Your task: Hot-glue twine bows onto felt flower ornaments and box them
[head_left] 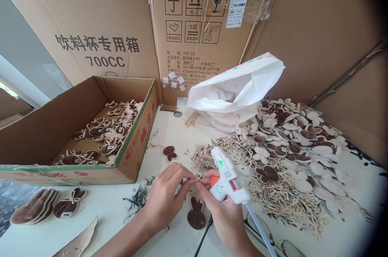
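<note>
My left hand [165,192] is closed, its thumb and fingertips pinching a small beige cord piece [198,178] at the middle of the table. Against it, my right hand [216,204] is closed around a white glue gun [227,176] with an orange trigger and a green light, its fingertips meeting the same cord. The gun's nozzle points up and away. Just below my fingers lies a brown bunny-shaped felt piece [196,213]. Another brown piece [170,152] lies beyond my left hand.
An open cardboard box [133,156] with finished pieces stands left. Beige cords [287,204] and felt shapes [321,168] are heaped right, near a white bag [236,91]. Black threads [138,200], stacked pieces [36,206], glasses [273,236] and a cable [203,236] lie in front. Cardboard walls the back.
</note>
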The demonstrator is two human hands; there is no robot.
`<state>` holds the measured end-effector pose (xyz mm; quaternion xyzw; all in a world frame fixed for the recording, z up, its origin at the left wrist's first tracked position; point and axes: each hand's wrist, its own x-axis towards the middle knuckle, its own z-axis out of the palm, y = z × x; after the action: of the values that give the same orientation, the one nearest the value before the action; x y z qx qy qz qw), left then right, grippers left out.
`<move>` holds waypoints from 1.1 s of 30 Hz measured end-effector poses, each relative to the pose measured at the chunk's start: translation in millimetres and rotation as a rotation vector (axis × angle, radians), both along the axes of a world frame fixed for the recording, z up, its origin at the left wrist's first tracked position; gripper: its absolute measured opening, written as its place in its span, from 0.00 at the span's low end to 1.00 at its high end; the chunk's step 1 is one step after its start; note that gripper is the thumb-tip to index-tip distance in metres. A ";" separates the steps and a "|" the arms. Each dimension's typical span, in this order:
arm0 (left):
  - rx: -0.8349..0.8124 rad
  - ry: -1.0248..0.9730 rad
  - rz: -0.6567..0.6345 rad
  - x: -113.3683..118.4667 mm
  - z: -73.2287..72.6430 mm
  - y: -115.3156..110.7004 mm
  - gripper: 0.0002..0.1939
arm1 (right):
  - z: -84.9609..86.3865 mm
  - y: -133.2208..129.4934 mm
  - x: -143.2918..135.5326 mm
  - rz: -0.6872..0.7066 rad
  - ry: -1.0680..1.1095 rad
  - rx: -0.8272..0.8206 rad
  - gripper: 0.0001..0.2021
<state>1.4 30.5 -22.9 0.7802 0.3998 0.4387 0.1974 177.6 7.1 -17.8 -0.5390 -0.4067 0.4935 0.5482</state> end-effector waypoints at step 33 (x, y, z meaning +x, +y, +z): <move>-0.388 -0.084 -0.050 -1.2 16.0 -2.5 0.11 | 4.2 3.8 2.1 -0.023 0.164 -0.095 0.20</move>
<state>0.2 28.0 -7.0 0.7183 0.4487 0.3803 0.3715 179.7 10.9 -13.6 -0.5269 -0.3305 0.5481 0.5592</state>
